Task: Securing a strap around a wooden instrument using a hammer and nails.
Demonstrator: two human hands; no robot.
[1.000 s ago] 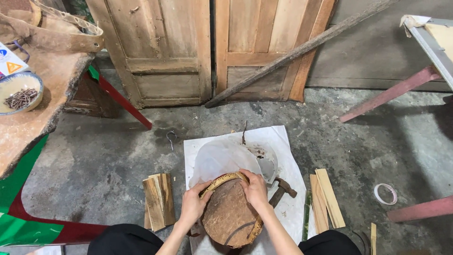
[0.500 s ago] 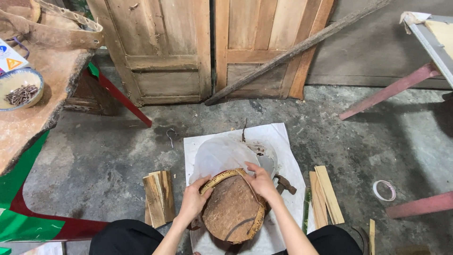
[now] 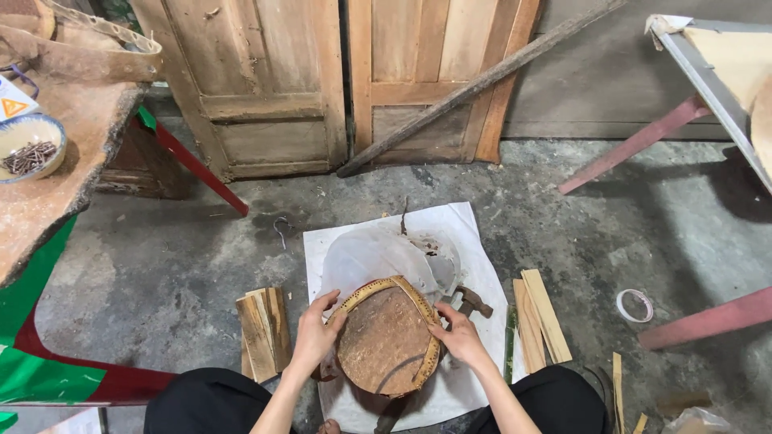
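- Basket (image 3: 386, 341): round, brown, woven rim, held tilted over the near half of the white sheet (image 3: 482, 257), which lies on the concrete floor (image 3: 161, 265).
- Left hand (image 3: 315, 337): fingers closed around the basket's left rim, thumb on the face.
- Right hand (image 3: 460, 337): fingers wrapped on the right rim; the grip looks firm, both hands gripping the basket.
- Hammer (image 3: 466, 303): lies on the sheet just beside the right hand, partly hidden behind the basket rim.
- Pale disc (image 3: 378, 257): rests on the sheet's middle, just beyond the basket.
- Wood strips: one bundle (image 3: 261, 331) off the sheet's left edge, another (image 3: 540, 320) off its right edge.
- Tape roll (image 3: 635, 305): on the floor, well apart to the right.
- Bowl of nails (image 3: 28, 149): on the bench at the far left.
- Risk: the basket is carried by its rim alone; a slackened grip could let it tip onto the sheet.
- Risk: the hammer head sits close to the right knuckles; a sideways shift could strike it.
- Risk: the woven rim looks rough; fingers could catch on loose strands.
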